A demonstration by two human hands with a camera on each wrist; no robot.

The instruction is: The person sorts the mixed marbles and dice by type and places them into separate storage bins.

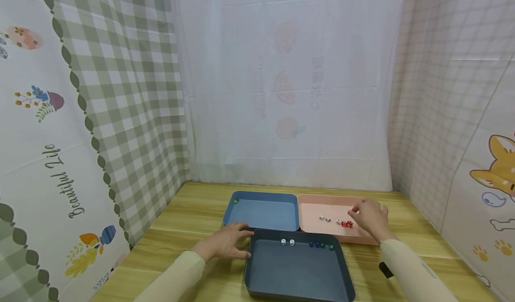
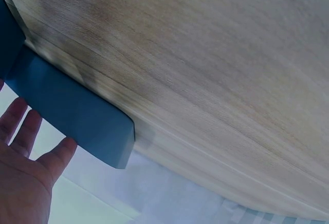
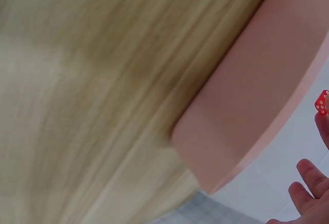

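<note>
Red die (image 1: pixel 350 212) — white-pipped, pinched in the right grip (image 1: pixel 371 218) over the pink tray (image 1: pixel 315 203).

The worktop (image 1: pixel 191 217) is yellowish wood with streaky grain running mostly from left to right. Three shallow trays lie on it: a blue tray (image 1: pixel 265 212) near the far edge, a pink tray (image 1: pixel 315 207) just beside it towards the far right corner, and a dark grey tray (image 1: pixel 295 273) farther from that edge.
</note>
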